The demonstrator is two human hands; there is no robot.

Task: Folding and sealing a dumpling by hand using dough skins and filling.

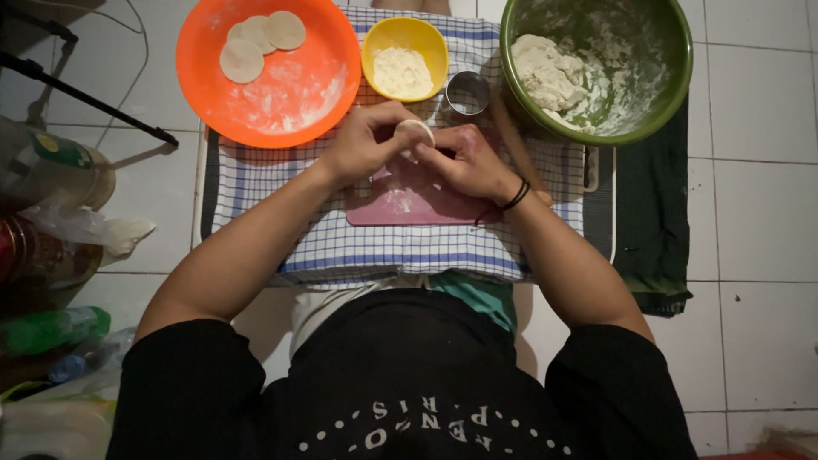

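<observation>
A small dough disc (415, 129) sits pinched between both hands just above the pink board (409, 203); the left hand (368, 143) curls shut on its left edge, the right hand (467, 160) grips its right edge with bent fingers, a black band on that wrist; the board is dusted with flour and lies on a blue-checked cloth (383, 251) spread over the worktop (601, 213); at 12 o'clock from the disc stands a yellow bowl (405, 58) of flour; at 1 o'clock, just beside the right hand, a metal ring cutter (468, 92); at 2 o'clock a green bowl (596, 64) holds a lump of dough (545, 72), floury inside; a wooden rolling pin (515, 145) lies tilted between the green bowl and the right hand; at 10 o'clock an orange bowl (268, 68) carries three flat dough rounds (256, 43) near its far rim; a dark cloth (656, 221) hangs at 3 o'clock; bottles (51, 328) stand on the floor at 8 o'clock
</observation>
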